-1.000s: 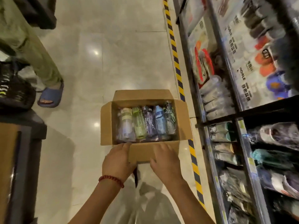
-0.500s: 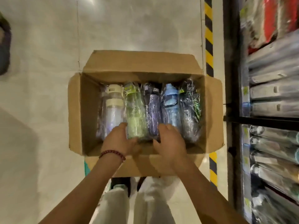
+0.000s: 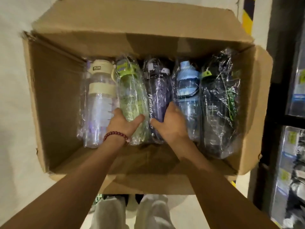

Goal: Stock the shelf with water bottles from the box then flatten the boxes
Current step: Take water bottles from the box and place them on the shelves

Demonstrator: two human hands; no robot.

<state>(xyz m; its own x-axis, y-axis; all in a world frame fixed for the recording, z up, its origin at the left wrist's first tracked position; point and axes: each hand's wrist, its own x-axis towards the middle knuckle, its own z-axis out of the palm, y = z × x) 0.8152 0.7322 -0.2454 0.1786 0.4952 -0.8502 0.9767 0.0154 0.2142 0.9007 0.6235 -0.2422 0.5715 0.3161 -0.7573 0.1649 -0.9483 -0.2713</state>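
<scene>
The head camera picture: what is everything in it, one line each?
Open brown cardboard box: one, on the pale floor.
Plastic-wrapped water bottles: five, lying side by side in the box, from the left: cream-capped clear bottle, green bottle, dark purple bottle, blue bottle, black bottle.
Dark shelf unit: one, right edge, holding wrapped goods.
Red bead bracelet: one, left wrist.
Left hand: on the green bottle.
Right hand: on the purple bottle.
</scene>
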